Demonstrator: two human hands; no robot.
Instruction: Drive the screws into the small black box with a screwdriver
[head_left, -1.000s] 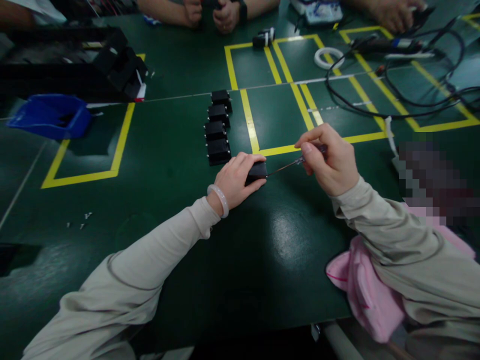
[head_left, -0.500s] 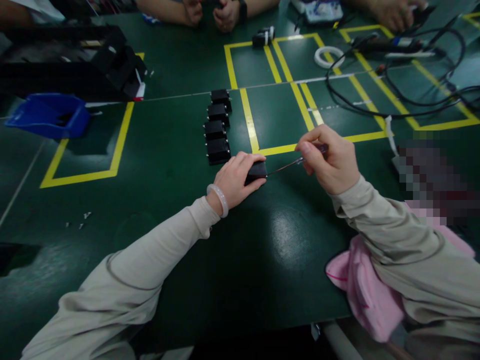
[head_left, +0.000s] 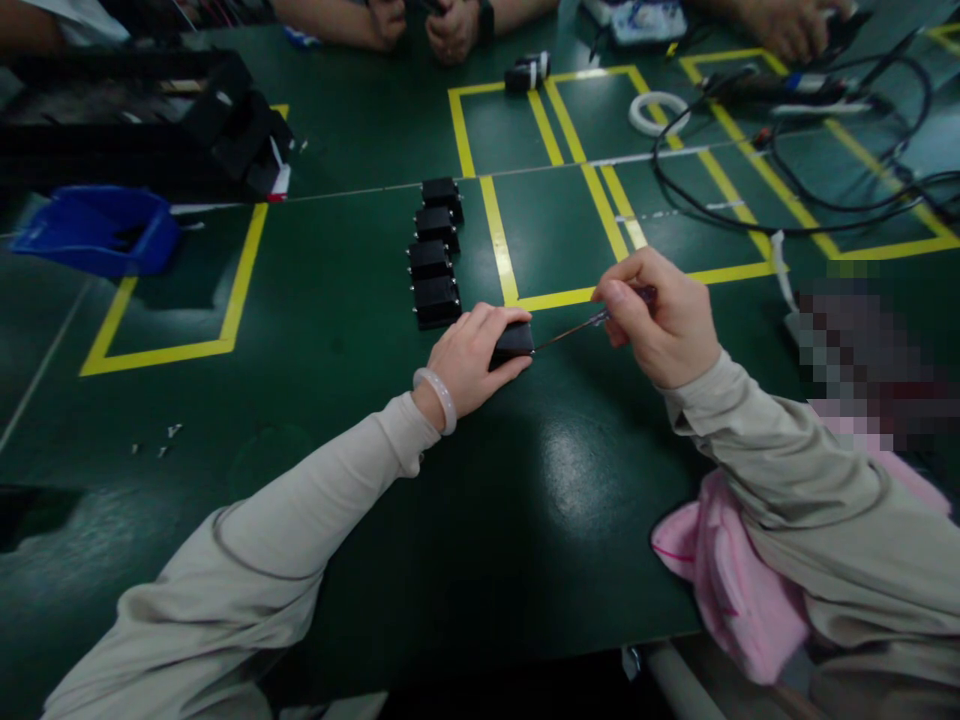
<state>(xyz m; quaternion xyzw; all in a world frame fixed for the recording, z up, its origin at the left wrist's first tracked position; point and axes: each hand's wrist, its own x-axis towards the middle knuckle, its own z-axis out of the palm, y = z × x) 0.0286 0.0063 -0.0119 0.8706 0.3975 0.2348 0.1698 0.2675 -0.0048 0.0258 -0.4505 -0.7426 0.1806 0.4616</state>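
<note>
My left hand (head_left: 471, 358) is closed around a small black block (head_left: 514, 341) on the table, thumb on the near side and fingers on the far side. In my right hand (head_left: 664, 315) is a screwdriver (head_left: 576, 330), its handle mostly hidden by my fingers. The thin shaft slants down to the left, and its tip meets the block's right end at a small shiny spot, perhaps a screw head. Just beyond my left hand, several similar black blocks (head_left: 435, 297) with silvery screws at their ends stand in a row.
Loose screws (head_left: 174, 431) lie at left. A blue bin (head_left: 97, 232) sits beside a long black tray (head_left: 135, 120). Tape roll (head_left: 658, 114), black cables (head_left: 697, 215) and a pink cloth (head_left: 739, 580) are on the right. Other people's hands (head_left: 454, 30) rest across the green table (head_left: 337, 260).
</note>
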